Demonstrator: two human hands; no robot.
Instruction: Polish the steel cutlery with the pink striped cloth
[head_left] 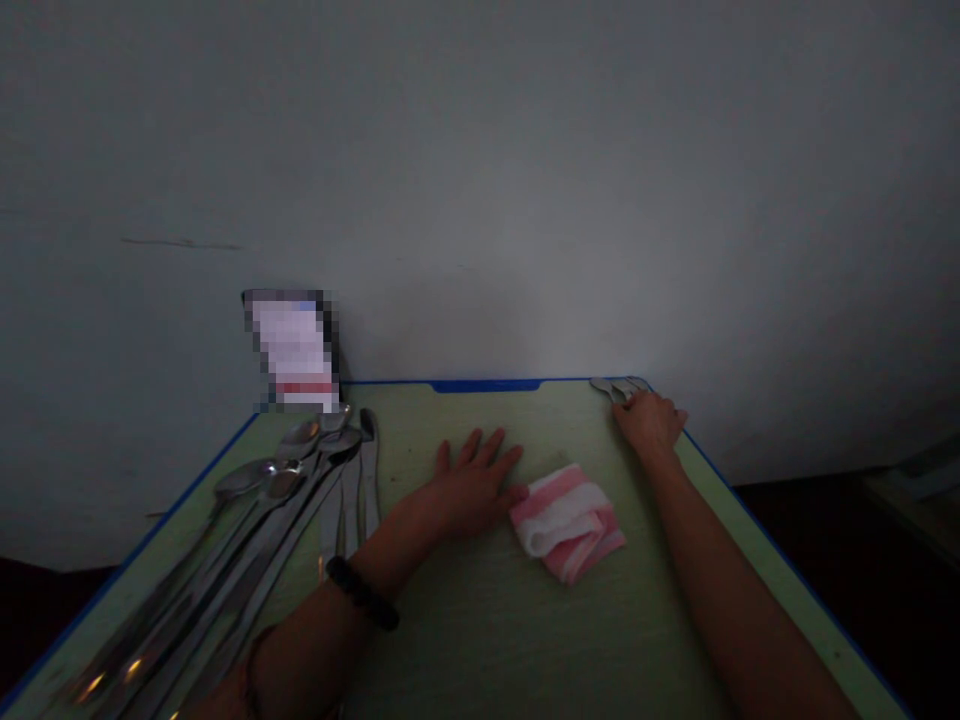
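My left hand (472, 487) lies flat on the pale green table (480, 620), fingers spread, its thumb side touching a folded pink and white cloth (570, 520). My right hand (649, 420) reaches to the far right corner and rests on the handles of a few metal spoons (619, 387) there. Whether its fingers grip them cannot be told. A black band sits on my left wrist.
A row of several long metal spoons (277, 490) lies along the left side of the table. A blurred card or packet (294, 350) leans against the grey wall at the back left. The table has a blue rim (486, 384).
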